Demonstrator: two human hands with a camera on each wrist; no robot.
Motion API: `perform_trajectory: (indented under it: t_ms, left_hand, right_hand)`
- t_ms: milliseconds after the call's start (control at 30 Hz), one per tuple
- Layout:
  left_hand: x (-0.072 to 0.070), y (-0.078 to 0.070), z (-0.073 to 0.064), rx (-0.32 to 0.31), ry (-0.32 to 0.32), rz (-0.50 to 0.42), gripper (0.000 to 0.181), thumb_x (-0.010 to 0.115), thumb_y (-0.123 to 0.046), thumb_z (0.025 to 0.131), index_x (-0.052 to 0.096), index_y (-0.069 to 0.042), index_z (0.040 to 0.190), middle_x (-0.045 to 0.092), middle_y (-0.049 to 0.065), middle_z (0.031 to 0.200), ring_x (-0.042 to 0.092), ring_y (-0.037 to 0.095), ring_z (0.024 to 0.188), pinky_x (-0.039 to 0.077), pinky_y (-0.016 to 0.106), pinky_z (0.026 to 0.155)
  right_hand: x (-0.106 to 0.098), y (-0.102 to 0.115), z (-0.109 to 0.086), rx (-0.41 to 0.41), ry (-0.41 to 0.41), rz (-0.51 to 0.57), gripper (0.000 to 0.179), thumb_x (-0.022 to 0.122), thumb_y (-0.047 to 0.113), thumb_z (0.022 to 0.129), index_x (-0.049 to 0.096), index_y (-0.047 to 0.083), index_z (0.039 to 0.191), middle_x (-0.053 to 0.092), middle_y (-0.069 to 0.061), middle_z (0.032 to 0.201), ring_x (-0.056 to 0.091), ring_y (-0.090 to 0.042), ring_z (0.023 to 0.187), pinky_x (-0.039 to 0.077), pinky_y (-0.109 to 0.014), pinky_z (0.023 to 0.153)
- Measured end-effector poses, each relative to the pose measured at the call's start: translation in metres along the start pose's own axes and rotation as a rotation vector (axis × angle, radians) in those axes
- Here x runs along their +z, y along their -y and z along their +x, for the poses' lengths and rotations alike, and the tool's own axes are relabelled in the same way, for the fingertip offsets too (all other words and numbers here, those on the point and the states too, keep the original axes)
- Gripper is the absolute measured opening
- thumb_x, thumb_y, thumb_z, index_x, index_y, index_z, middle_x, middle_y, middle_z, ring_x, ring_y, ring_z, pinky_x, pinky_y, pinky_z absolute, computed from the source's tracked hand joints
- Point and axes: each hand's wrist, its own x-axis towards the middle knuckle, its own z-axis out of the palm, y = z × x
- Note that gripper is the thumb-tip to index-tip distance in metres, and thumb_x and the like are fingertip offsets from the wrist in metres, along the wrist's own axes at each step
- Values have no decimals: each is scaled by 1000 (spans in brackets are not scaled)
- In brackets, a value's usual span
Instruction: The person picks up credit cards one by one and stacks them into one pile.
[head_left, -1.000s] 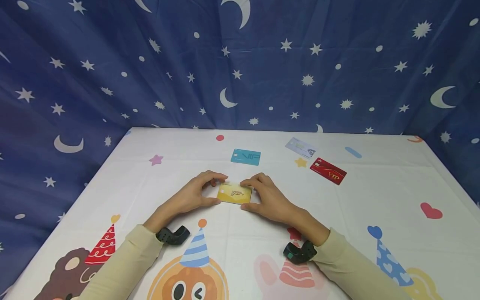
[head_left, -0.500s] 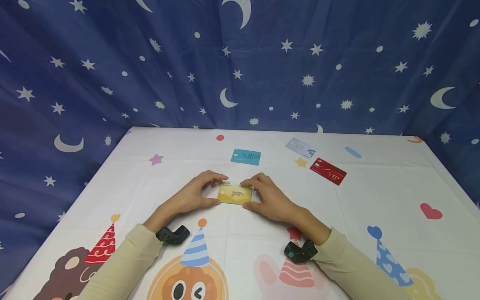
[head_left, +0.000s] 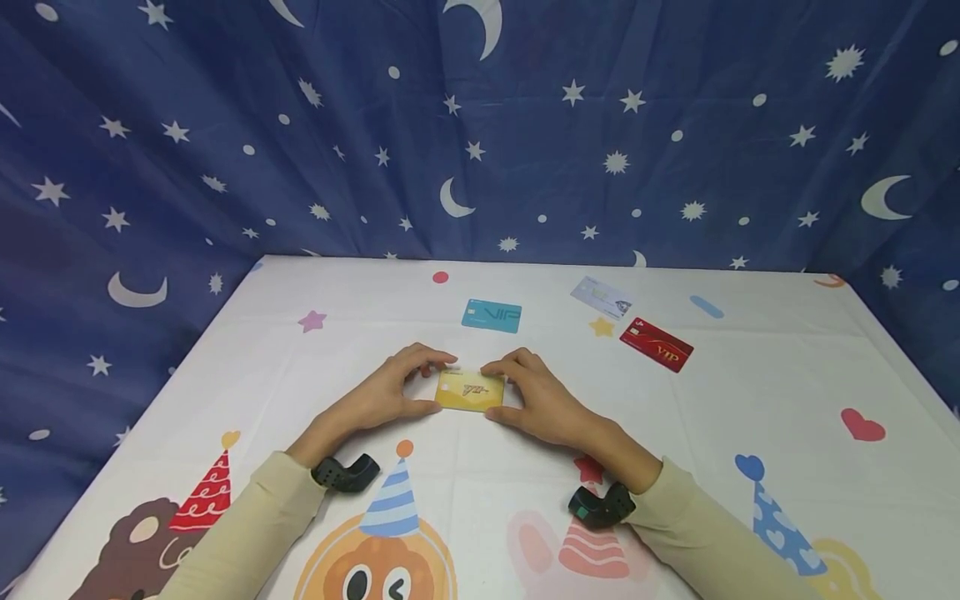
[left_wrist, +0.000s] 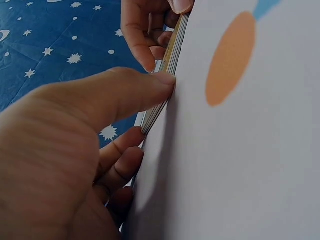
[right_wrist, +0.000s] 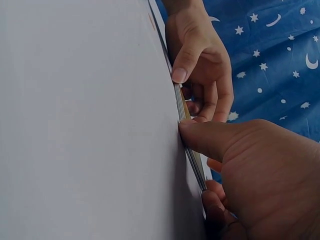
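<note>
A yellow card (head_left: 465,393) with a chip and dark lettering tops a thin stack of several cards, whose layered edge (left_wrist: 171,62) shows in the left wrist view. The stack lies flat on the table, long side toward me. My left hand (head_left: 381,392) grips its left end, thumb at the near edge and fingers at the far edge. At the other end, my right hand (head_left: 546,402) pinches it the same way. The right wrist view shows the right thumb (right_wrist: 212,139) against the stack's edge. The lower cards' faces are hidden.
Beyond the hands lies a blue VIP card (head_left: 491,316). Farther right are a pale silver card (head_left: 602,297) and a red VIP card (head_left: 657,344), lying apart. A white cloth with printed cartoon figures covers the table (head_left: 750,400); a dark blue starry curtain (head_left: 525,133) hangs behind.
The right thumb has shifted very slightly right along the near edge of the stack. Both hands otherwise keep their places, and the loose cards have not moved.
</note>
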Motion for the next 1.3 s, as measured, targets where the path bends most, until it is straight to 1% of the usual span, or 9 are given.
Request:
perform_trajectory:
  t_ms: [233, 400, 567, 767, 900, 1000, 1133, 1233, 1300]
  left_hand:
    - [2, 3, 2, -23, 21, 14, 63, 79, -15, 78, 53, -22, 134, 52, -4, 117, 45, 16, 102, 34, 42, 91]
    - [4, 6, 1, -5, 21, 5, 65, 81, -17, 77, 52, -23, 134, 52, -4, 116, 45, 16, 101, 34, 44, 92]
    - [3, 8, 0, -16, 22, -91, 72, 83, -16, 75, 48, -21, 138, 52, -1, 116, 46, 17, 100, 35, 40, 92]
    - [-5, 10, 7, -56, -60, -223, 71, 78, -2, 77, 45, -5, 139, 54, 14, 114, 48, 30, 91, 38, 36, 77]
    - [-12, -1, 15, -78, -107, -261, 66, 74, 3, 79, 44, 1, 138, 53, 23, 116, 47, 40, 89, 38, 34, 75]
    - [-17, -9, 24, -89, -136, -272, 62, 72, 4, 81, 45, 3, 136, 53, 27, 115, 46, 41, 86, 37, 30, 72]
    - [-15, 6, 38, -104, -182, -264, 61, 73, 2, 81, 47, 0, 136, 54, 25, 114, 45, 34, 80, 36, 27, 69]
    - [-12, 21, 49, -107, -210, -261, 62, 75, -2, 81, 48, -5, 136, 55, 21, 116, 45, 28, 79, 35, 27, 67]
    - [-12, 25, 54, -105, -224, -253, 62, 76, -4, 80, 49, -8, 136, 56, 17, 115, 45, 25, 78, 35, 26, 67]
  right_hand:
    - [2, -2, -2, 14, 3, 12, 60, 79, 25, 80, 53, 15, 133, 45, -4, 119, 46, -16, 99, 44, -34, 86]
    - [3, -4, -4, 21, 9, 41, 63, 80, 26, 79, 52, 16, 134, 45, -3, 119, 46, -16, 99, 45, -33, 84]
    - [2, -8, -3, 18, -23, 103, 60, 78, 28, 80, 53, 16, 134, 48, -3, 116, 47, -16, 94, 44, -31, 76]
    - [-5, -15, 3, 13, -137, 159, 49, 74, 26, 85, 58, 12, 129, 55, -6, 109, 48, -19, 90, 42, -29, 70]
    - [-11, -22, 9, 26, -206, 172, 45, 73, 23, 86, 59, 10, 126, 58, -7, 109, 50, -20, 85, 42, -28, 68]
    - [-15, -30, 15, 50, -239, 185, 44, 73, 22, 86, 59, 9, 125, 59, -7, 107, 51, -20, 84, 42, -29, 69]
    - [-20, -39, 24, 99, -269, 204, 43, 72, 19, 86, 58, 9, 126, 60, -8, 109, 54, -19, 87, 44, -31, 73]
    - [-23, -44, 30, 129, -285, 219, 44, 73, 18, 86, 57, 9, 127, 61, -7, 111, 55, -18, 89, 45, -33, 76]
    - [-25, -46, 33, 142, -290, 231, 45, 73, 17, 86, 57, 9, 127, 61, -6, 113, 56, -19, 90, 45, -34, 77]
